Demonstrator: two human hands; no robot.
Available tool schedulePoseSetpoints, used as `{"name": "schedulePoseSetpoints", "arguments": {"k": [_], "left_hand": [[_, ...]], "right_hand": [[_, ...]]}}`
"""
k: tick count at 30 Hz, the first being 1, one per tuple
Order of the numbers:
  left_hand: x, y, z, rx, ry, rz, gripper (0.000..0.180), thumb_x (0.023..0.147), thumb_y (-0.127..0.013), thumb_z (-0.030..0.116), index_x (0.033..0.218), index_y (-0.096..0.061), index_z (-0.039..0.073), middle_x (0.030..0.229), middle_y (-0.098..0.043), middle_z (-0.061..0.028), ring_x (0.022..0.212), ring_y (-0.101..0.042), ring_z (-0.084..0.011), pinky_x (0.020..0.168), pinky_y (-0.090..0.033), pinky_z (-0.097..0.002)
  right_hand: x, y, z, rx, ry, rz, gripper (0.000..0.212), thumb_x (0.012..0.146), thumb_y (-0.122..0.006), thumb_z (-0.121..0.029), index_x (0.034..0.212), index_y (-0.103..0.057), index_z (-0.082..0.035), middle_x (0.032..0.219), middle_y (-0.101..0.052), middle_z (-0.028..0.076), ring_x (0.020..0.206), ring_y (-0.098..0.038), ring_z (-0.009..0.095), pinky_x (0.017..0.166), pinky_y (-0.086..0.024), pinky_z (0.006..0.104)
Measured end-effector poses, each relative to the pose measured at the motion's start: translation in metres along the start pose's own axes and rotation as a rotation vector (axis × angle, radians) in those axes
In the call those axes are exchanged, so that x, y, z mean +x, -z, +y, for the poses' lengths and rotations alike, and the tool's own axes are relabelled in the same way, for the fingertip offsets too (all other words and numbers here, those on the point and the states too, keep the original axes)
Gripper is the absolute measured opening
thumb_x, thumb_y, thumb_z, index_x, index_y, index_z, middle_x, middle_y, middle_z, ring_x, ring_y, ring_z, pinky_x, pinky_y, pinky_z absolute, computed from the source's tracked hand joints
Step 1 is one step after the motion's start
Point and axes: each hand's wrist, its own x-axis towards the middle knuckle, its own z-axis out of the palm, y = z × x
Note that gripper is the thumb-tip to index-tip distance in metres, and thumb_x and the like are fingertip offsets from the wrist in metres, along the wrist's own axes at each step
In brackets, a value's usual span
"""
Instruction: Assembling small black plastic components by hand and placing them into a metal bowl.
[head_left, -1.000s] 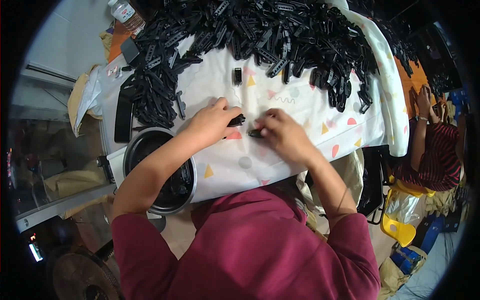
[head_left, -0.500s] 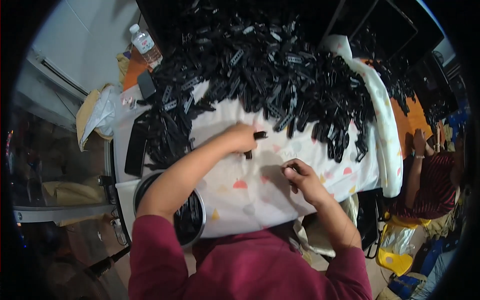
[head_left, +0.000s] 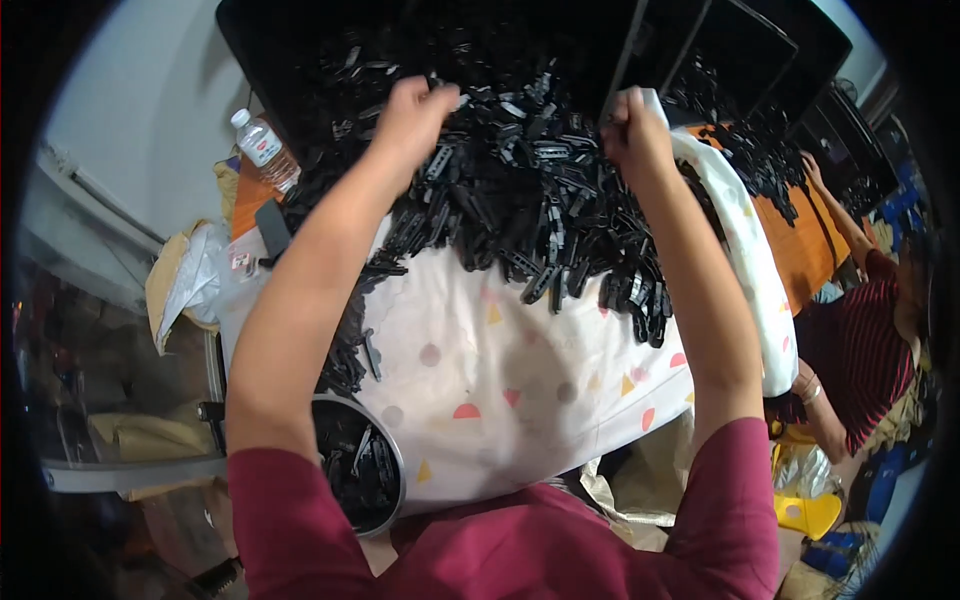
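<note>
A large pile of small, narrow black plastic pieces [head_left: 520, 190], some with rows of holes, covers the far part of a table spread with a white patterned cloth [head_left: 540, 390]. Over the far left of the pile, my left hand [head_left: 412, 115] is closed, slightly blurred, with a dark bit at its fingertips. My right hand [head_left: 637, 135], fingers curled in, is at the pile's far right, beside the end of a rolled white cloth edge [head_left: 740, 190]. What either hand grips cannot be made out. By my left elbow stands a round metal-rimmed bowl [head_left: 402, 460] holding more black pieces.
At the left edge stand a water bottle [head_left: 265, 150] and a dark grey block [head_left: 272, 228]. An orange tabletop [head_left: 805, 245] with more black pieces lies beyond the rolled cloth. A co-worker in a striped top [head_left: 850, 350] sits at the right, near a yellow stool [head_left: 805, 515].
Both my hands have gone from the near cloth out to the far side of the pile, arms stretched. The dark pieces seen in my hands before no longer show clearly. The view has shifted.
</note>
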Motion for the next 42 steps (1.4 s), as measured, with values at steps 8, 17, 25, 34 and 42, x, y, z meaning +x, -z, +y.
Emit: {"name": "schedulePoseSetpoints", "arguments": {"k": [8,17,25,34,42], "left_hand": [[-0.115,-0.021,-0.081,0.73,-0.086,-0.346,0.044,0.074,-0.066,0.019,0.113,-0.053,0.004,0.125,-0.042,-0.0152,0.106,-0.051,-0.0275,0.089,-0.042,-0.0329],[-0.069,-0.051,-0.089,0.941,-0.248,-0.052,0.045,0.079,-0.061,0.031,0.118,-0.053,0.011,0.13,-0.042,-0.0163,0.12,-0.037,-0.0347,0.1,-0.032,-0.0393],[-0.014,-0.046,-0.084,0.956,0.293,0.02,0.071,0.079,-0.043,0.066,0.138,-0.03,0.029,0.146,-0.016,-0.0097,0.132,-0.013,-0.0415,0.099,-0.021,-0.0626],[-0.045,0.049,-0.112,1.225,0.216,0.278,0.069,0.078,-0.049,0.061,0.134,-0.038,0.022,0.143,-0.024,-0.0107,0.125,-0.027,-0.0394,0.097,-0.028,-0.0551],[-0.085,0.02,-0.114,1.138,0.288,-0.039,0.072,0.074,-0.056,0.06,0.133,-0.04,0.022,0.144,-0.02,-0.0117,0.122,-0.025,-0.0484,0.1,-0.029,-0.0506]], "right_hand": [[-0.136,0.133,0.049,0.251,-0.603,-0.144,0.027,0.091,-0.043,-0.021,0.11,-0.047,-0.002,0.094,-0.061,0.015,0.067,-0.061,0.022,0.045,-0.047,0.0277],[-0.068,0.174,0.036,-1.066,0.223,-0.017,0.041,0.086,-0.056,-0.018,0.124,-0.048,-0.006,0.106,-0.059,0.012,0.091,-0.057,0.016,0.081,-0.045,0.0276],[-0.038,0.016,0.096,-1.328,0.712,-0.064,0.031,0.085,-0.052,-0.038,0.099,-0.066,-0.014,0.104,-0.061,0.006,0.09,-0.054,0.028,0.079,-0.046,0.0342],[-0.007,-0.044,0.112,-1.52,0.272,-0.158,0.063,0.078,-0.037,-0.07,0.129,-0.044,-0.034,0.126,-0.049,0.011,0.115,-0.043,0.035,0.095,-0.033,0.0485],[-0.061,-0.058,0.112,-1.454,0.321,-0.253,0.059,0.077,-0.046,-0.066,0.119,-0.055,-0.026,0.123,-0.049,0.011,0.113,-0.046,0.033,0.092,-0.035,0.0483]]}}
